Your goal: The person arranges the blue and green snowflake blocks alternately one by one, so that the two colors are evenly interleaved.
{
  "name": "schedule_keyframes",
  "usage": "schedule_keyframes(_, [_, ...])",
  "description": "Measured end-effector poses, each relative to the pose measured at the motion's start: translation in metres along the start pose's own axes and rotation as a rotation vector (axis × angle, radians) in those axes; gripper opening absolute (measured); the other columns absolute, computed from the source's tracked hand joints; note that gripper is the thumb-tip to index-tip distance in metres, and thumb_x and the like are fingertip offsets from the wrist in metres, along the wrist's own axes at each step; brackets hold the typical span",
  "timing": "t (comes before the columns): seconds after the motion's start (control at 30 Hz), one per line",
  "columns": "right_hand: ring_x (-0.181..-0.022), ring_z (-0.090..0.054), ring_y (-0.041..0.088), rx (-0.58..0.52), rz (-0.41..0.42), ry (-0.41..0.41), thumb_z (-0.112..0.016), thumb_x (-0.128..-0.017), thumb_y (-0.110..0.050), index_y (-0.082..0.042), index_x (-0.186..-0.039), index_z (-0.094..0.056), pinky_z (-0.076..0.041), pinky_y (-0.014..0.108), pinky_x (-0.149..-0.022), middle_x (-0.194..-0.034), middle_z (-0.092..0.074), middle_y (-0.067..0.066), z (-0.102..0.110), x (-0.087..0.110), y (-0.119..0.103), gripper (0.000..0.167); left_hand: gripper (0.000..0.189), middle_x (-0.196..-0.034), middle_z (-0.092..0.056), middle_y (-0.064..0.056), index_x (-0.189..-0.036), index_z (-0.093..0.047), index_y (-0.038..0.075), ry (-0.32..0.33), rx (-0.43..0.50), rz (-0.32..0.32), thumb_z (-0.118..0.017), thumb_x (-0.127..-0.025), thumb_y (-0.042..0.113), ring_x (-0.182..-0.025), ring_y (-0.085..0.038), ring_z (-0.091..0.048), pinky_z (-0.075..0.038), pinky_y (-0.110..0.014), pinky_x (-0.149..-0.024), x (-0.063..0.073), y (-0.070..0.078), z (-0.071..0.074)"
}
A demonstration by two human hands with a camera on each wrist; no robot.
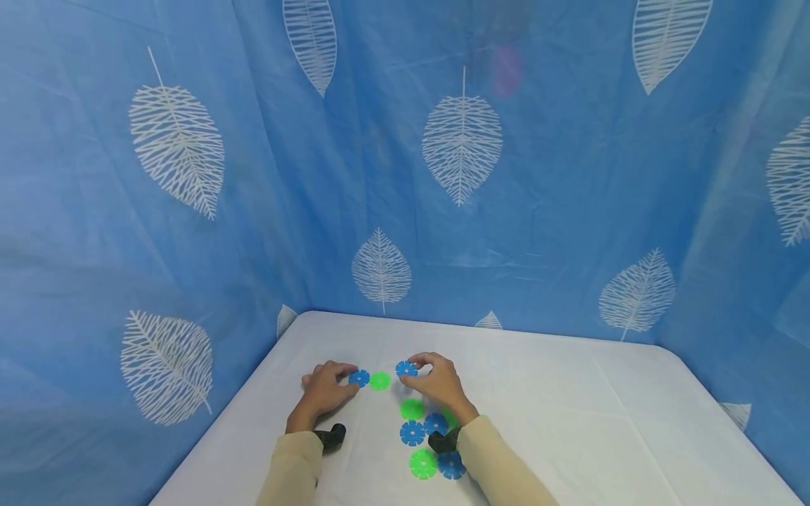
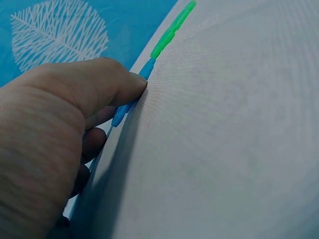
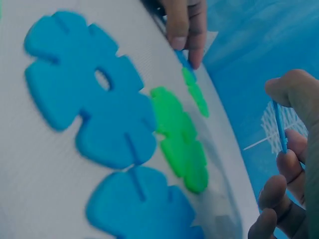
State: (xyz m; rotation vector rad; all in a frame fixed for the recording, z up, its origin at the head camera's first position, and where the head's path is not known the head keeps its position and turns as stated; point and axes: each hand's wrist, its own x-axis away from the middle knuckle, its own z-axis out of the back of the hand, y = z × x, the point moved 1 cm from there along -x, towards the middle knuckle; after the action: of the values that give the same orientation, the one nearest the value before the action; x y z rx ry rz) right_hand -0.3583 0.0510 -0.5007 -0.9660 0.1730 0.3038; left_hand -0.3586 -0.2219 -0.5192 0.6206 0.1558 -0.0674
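At the far left of the table, my left hand (image 1: 327, 388) pinches a blue notched disc (image 1: 359, 378) between thumb and fingers. A green notched disc (image 1: 380, 381) lies against its right edge, and in the left wrist view the green disc (image 2: 173, 31) lines up with the blue disc (image 2: 118, 117). To the right, my right hand (image 1: 439, 383) holds another blue disc (image 1: 406, 368) by its edge. The right wrist view shows this blue disc (image 3: 279, 125) edge-on between thumb and fingertips, apart from the other discs.
Below my right hand lie several loose discs, among them a green one (image 1: 412, 409), a blue one (image 1: 412, 433) and another green one (image 1: 422, 464). My right wrist partly covers some. The white table (image 1: 569, 407) meets blue leaf-patterned curtains (image 1: 544, 267) behind and beside it.
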Motion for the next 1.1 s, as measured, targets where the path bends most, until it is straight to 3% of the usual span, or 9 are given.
schedule_keyframes(0.37, [-0.078,-0.055,0.009,0.224,0.054,-0.021,-0.081,-0.078,-0.046,-0.021,-0.106,-0.075,-0.048,0.032,-0.069,-0.092,-0.066,-0.007,-0.015,0.0,0.009,0.038,0.037,-0.118,-0.066,0.0,-0.118,-0.073,0.028,0.007,0.013,0.007,-0.076,-0.081,0.033,-0.111,-0.021,-0.052,-0.025,-0.048,-0.091,0.001,-0.003,-0.002])
schedule_keyframes(0.57, [-0.078,-0.056,0.01,0.263,0.048,-0.028,-0.082,-0.077,-0.048,-0.018,-0.104,-0.075,-0.05,0.035,-0.071,-0.088,-0.065,-0.006,-0.015,0.001,0.003,0.041,0.038,-0.12,-0.066,0.0,-0.118,-0.073,0.028,0.01,0.022,0.001,-0.076,-0.081,0.034,-0.111,-0.022,-0.052,-0.025,-0.048,-0.09,0.0,-0.003,-0.001])
schedule_keyframes(1.1, [-0.087,-0.063,0.013,0.31,-0.022,-0.094,-0.082,-0.078,-0.047,-0.018,-0.108,-0.075,-0.053,0.041,-0.078,-0.096,-0.071,-0.003,-0.016,-0.003,0.001,0.043,0.038,-0.12,-0.066,-0.001,-0.119,-0.073,0.026,0.007,0.026,0.0,-0.076,-0.082,0.034,-0.111,-0.023,-0.051,-0.025,-0.049,-0.091,0.004,0.001,0.002])
